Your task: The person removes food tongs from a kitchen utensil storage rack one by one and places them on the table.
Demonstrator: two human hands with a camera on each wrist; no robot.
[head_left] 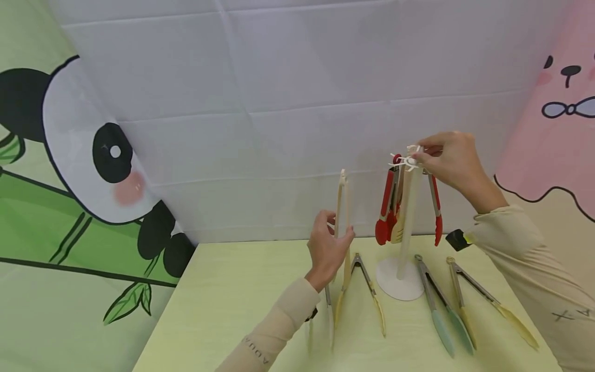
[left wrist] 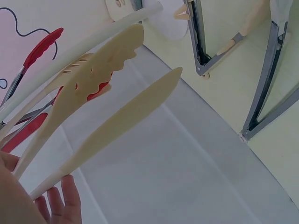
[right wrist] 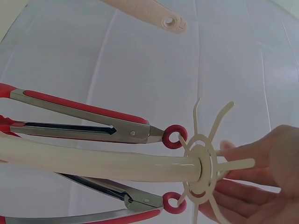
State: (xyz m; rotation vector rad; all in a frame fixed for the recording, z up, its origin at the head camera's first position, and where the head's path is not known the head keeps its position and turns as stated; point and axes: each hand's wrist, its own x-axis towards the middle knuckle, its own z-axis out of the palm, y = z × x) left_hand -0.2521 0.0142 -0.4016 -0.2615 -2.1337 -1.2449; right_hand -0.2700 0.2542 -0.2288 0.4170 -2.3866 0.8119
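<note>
My left hand (head_left: 327, 245) holds cream tongs (left wrist: 126, 119) upright between thumb and fingers, hanging end up. One arm is flat and smooth; the other is slotted with a wavy edge. My right hand (head_left: 453, 160) pinches the hooked top (right wrist: 202, 151) of a white utensil stand (head_left: 409, 222); in the right wrist view the hooks partly hide its fingers. Red-and-steel tongs (right wrist: 88, 109) hang by red rings from the hooks, on both sides of the pole. A cream slotted utensil (head_left: 397, 230) hangs among them. The held tongs are left of the stand, apart from it.
On the table (head_left: 232, 289), steel tongs with yellow tips (head_left: 372, 289) lie left of the stand's round base (head_left: 390, 287). Tongs with green tips (head_left: 443, 328) and another yellow-tipped pair (head_left: 516, 323) lie to its right. A white cloth wall (head_left: 279, 144) rises behind.
</note>
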